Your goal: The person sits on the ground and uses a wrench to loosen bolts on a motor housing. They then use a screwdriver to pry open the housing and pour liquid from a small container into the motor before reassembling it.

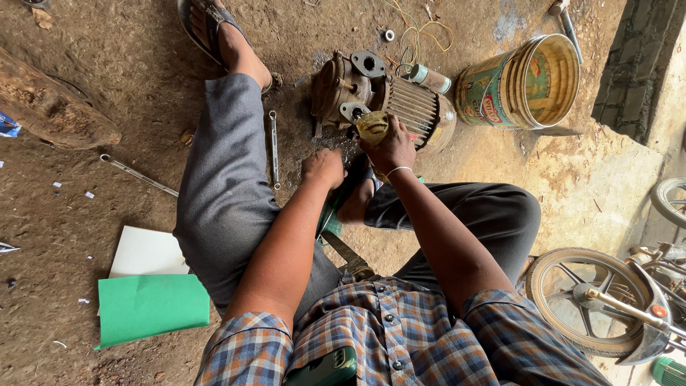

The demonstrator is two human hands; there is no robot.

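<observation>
A dirty electric motor pump [382, 100] with a ribbed casing lies on the dirt floor between my legs. My right hand [389, 146] grips a small yellowish container [372, 126] right over the pump's flange. My left hand [323, 167] is closed in a fist just in front of the pump, beside my right hand; whether it holds anything is hidden. My left leg in grey trousers stretches out to a sandalled foot [214, 28].
A spanner [274, 146] lies by my left leg, a long one [139, 174] further left. A tin bucket [525, 82] lies tipped at the right, a small bottle [429, 77] and wires behind the pump. Green and white sheets [150, 300] at left; a wheel [582, 300] at right.
</observation>
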